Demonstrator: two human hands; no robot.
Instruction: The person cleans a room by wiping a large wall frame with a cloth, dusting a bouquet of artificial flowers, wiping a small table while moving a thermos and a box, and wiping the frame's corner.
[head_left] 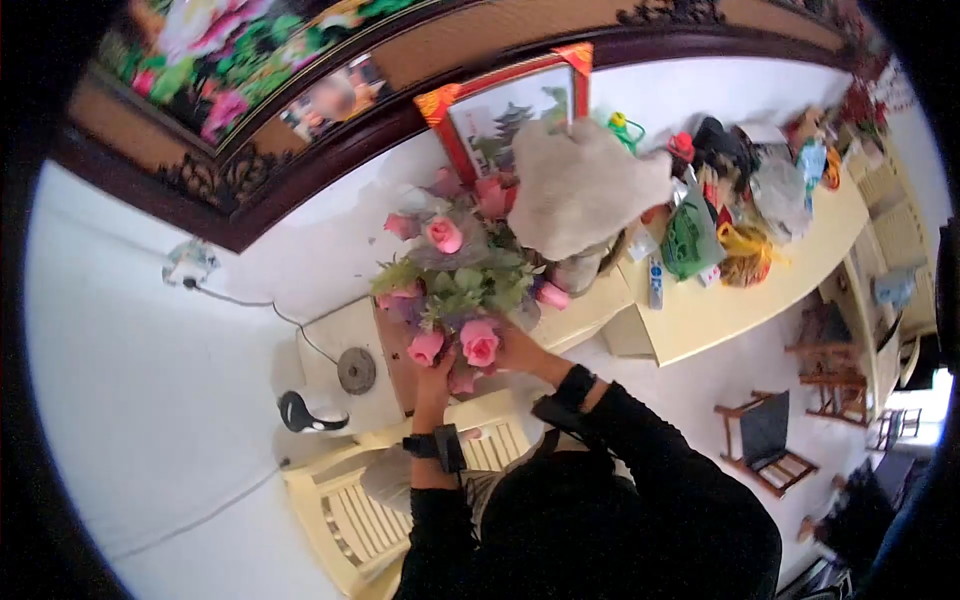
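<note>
A bouquet of pink roses with green leaves stands before me on the cream surface by the wall. My left hand reaches into its lower edge, touching the blooms near one pink rose. Just right of it, my right hand is in among the flowers beside the large front rose. Petals and leaves cover the fingers of both hands, so their grip is hidden. Black bands with small devices circle both wrists. Behind the bouquet a beige cloth-covered object leans over the flowers.
A red-framed picture leans on the wall. Plastic bags, a yellow bag and a remote lie on the cream table at right. A round grey disc sits left. Cream chair below; dark chair right.
</note>
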